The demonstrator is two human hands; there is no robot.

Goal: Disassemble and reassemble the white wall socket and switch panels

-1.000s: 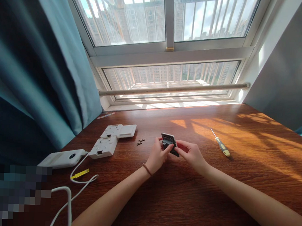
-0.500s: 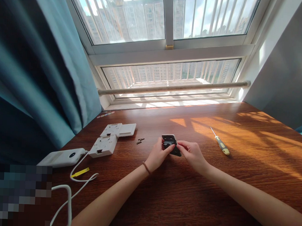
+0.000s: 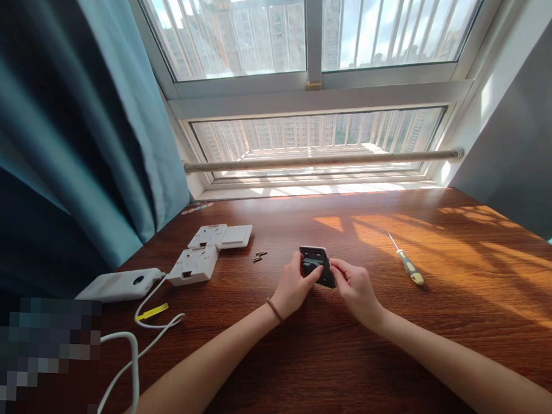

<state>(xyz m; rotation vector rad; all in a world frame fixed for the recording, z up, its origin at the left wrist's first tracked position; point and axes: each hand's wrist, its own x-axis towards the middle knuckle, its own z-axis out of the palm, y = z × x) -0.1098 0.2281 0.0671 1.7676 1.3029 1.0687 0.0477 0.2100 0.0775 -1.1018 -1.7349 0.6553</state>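
Tilted above the tabletop is a wall switch panel (image 3: 314,256), square, with a dark back and a pale rim. My left hand (image 3: 295,284) grips it from the left, thumb laid across the dark side. At its right edge, the thumb and fingers of my right hand (image 3: 353,290) are pinched together on the rim; whether a smaller part sits between those fingertips is hidden. Several small screws (image 3: 258,257) lie left of my hands. Farther left, white switch panels (image 3: 195,264) rest on the table, next to one another. A screwdriver (image 3: 409,266) with a grey and yellow handle lies to the right.
A white power bank-like device (image 3: 121,286) with a white cable (image 3: 136,353) and yellow tag (image 3: 153,312) occupies the table's left side. Blue curtain (image 3: 123,133) hangs at the left edge. Behind the wooden table (image 3: 324,368) is a window with a horizontal rail (image 3: 323,162).
The whole view has shifted slightly, so everything sits a little farther right. Both hands keep their hold on the panel; my right fingers have shifted slightly along its edge.
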